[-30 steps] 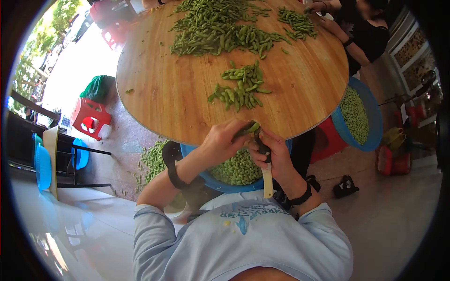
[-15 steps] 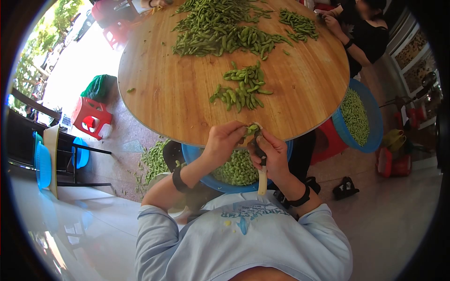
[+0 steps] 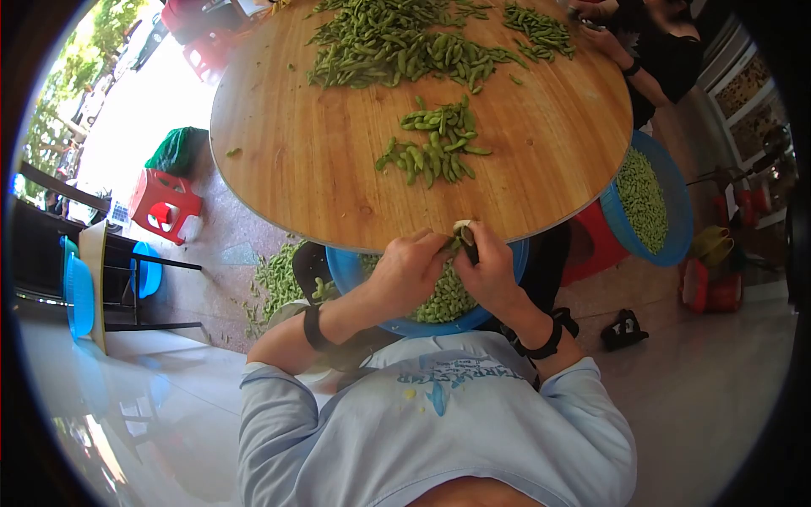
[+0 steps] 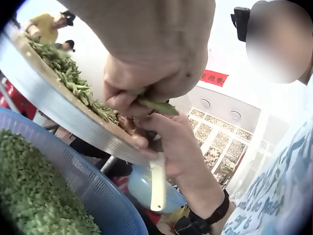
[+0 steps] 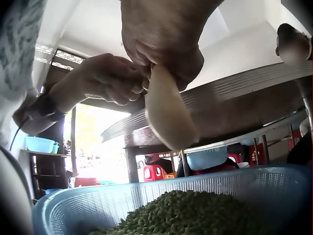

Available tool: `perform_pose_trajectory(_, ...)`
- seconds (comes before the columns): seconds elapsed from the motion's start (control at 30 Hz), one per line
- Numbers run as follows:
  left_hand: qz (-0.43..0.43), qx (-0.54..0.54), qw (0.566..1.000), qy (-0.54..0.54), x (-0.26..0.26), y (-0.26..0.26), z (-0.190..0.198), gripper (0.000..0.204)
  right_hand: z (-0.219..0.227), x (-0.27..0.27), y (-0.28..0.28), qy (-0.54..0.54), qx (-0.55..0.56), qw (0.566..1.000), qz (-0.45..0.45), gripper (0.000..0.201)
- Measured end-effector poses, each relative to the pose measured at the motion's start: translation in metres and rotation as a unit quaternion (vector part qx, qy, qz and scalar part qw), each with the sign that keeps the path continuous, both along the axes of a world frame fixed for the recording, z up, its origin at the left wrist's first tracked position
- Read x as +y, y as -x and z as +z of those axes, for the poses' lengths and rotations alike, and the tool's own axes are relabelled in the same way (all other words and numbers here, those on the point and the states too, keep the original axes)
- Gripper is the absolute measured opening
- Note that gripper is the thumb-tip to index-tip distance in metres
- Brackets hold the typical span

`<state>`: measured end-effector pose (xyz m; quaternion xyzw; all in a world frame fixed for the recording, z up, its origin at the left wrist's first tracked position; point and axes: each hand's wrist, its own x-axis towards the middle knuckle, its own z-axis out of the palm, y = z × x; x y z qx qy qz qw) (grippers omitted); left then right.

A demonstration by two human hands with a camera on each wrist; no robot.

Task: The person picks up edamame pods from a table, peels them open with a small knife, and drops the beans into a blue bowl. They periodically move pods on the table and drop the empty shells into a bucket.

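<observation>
Both hands meet just in front of the near table edge, above a blue basket (image 3: 344, 275) of shelled green beans (image 3: 443, 300). My left hand (image 3: 405, 269) pinches a green bean pod (image 4: 161, 106) between thumb and fingers, its tip poking out in the left wrist view. The fingers of my right hand (image 3: 488, 269) curl around a tool with a cream handle (image 4: 158, 183), which points down out of the fist; its working end is hidden. On the wooden table (image 3: 287, 169), a small pile of pods (image 3: 435, 148) lies ahead of the hands.
A large heap of pods (image 3: 380, 51) and a smaller one (image 3: 541, 34) lie farther back. Another person (image 3: 650, 51) sits at the far right by a second blue basin (image 3: 676, 203) of beans. Pods litter the floor (image 3: 274, 283) at left near a red stool (image 3: 165, 207).
The hands have drawn slightly lower and closer together around the pod. The tool handle, visible below my right hand before, is now hidden in the head view.
</observation>
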<state>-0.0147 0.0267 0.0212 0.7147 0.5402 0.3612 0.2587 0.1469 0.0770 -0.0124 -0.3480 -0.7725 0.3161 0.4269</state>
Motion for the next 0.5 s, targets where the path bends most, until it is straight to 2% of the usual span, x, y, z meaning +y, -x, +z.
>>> perform_pose_trajectory(0.07, -0.024, -0.067, 0.997, 0.03, 0.0, 0.007, -0.002, 0.025, -0.003, -0.001, -0.004, 0.011, -0.006, 1.0, 0.003, 0.023)
perform_pose_trajectory(0.1, -0.021, -0.066, 0.997, 0.03, 0.001, 0.012, 0.0, 0.025, 0.0, 0.0, -0.008, 0.033, -0.005, 0.999, 0.016, 0.023)
perform_pose_trajectory(0.13, 0.016, -0.164, 0.98, 0.11, 0.002, 0.017, 0.003, 0.027, 0.002, -0.001, -0.011, 0.055, -0.003, 0.998, 0.029, 0.023)
perform_pose_trajectory(0.17, 0.054, -0.259, 0.945, 0.19, 0.001, 0.021, 0.008, 0.029, 0.006, -0.004, -0.011, 0.058, -0.002, 0.998, 0.032, 0.023)
perform_pose_trajectory(0.2, 0.067, -0.311, 0.922, 0.222, 0.002, 0.024, 0.019, 0.03, 0.011, -0.006, -0.012, 0.022, 0.004, 0.999, 0.048, 0.024)
perform_pose_trajectory(0.23, 0.07, -0.311, 0.922, 0.22, 0.004, 0.027, 0.016, 0.03, 0.014, -0.006, -0.011, -0.016, 0.009, 0.998, 0.064, 0.024)
perform_pose_trajectory(0.27, 0.076, -0.369, 0.9, 0.221, 0.007, 0.029, 0.009, 0.029, 0.015, -0.008, -0.011, -0.019, 0.009, 0.998, 0.066, 0.024)
perform_pose_trajectory(0.3, 0.081, -0.425, 0.874, 0.221, 0.009, 0.029, 0.006, 0.029, 0.015, -0.012, -0.011, 0.024, 0.014, 0.997, 0.069, 0.026)
perform_pose_trajectory(0.33, 0.081, -0.427, 0.873, 0.22, 0.01, 0.026, 0.005, 0.029, 0.015, -0.016, -0.011, 0.068, 0.018, 0.995, 0.072, 0.027)
perform_pose_trajectory(0.4, 0.09, -0.574, 0.788, 0.204, 0.011, 0.014, 0.003, 0.029, 0.006, -0.019, -0.004, 0.089, 0.044, 0.993, 0.064, 0.029)
perform_pose_trajectory(0.43, 0.088, -0.575, 0.788, 0.204, 0.011, 0.01, 0.002, 0.029, 0.003, -0.019, 0.0, 0.11, 0.072, 0.99, 0.056, 0.03)
perform_pose_trajectory(0.47, 0.092, -0.611, 0.764, 0.186, 0.011, 0.005, 0.001, 0.029, 0.003, -0.018, 0.002, 0.108, 0.071, 0.99, 0.056, 0.03)
perform_pose_trajectory(0.5, 0.096, -0.645, 0.739, 0.17, 0.011, 0.001, 0.0, 0.028, 0.005, -0.019, 0.004, 0.197, 0.083, 0.974, 0.071, 0.031)
